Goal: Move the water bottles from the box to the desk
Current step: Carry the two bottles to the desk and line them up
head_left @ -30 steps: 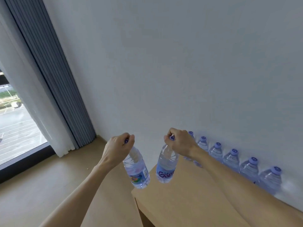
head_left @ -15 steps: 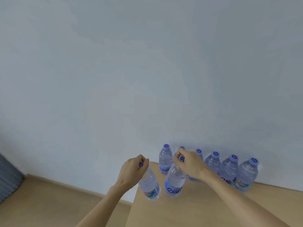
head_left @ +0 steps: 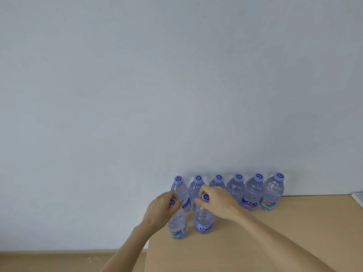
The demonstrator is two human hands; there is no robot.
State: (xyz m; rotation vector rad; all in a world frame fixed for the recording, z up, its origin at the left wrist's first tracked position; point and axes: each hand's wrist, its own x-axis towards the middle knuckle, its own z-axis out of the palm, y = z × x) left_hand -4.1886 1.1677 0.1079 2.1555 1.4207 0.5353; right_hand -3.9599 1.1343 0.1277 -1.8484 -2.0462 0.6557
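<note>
Two clear water bottles with purple caps stand upright near the left end of the wooden desk (head_left: 275, 238). My left hand (head_left: 161, 210) grips the left bottle (head_left: 177, 225) by its cap. My right hand (head_left: 218, 203) pinches the cap of the right bottle (head_left: 204, 219). Both bottles sit in front of a row of several bottles (head_left: 254, 191) lined up against the wall. The box is out of view.
A plain white wall (head_left: 176, 85) rises directly behind the row. The desk's left edge (head_left: 147, 252) drops to a wooden floor (head_left: 59, 261). A white object's corner (head_left: 358, 197) shows at the desk's far right.
Both hands have carried their bottles to the right over the desk and lowered them; the bottles now stand on its surface in front of the row. The view has swung right, away from the window.
</note>
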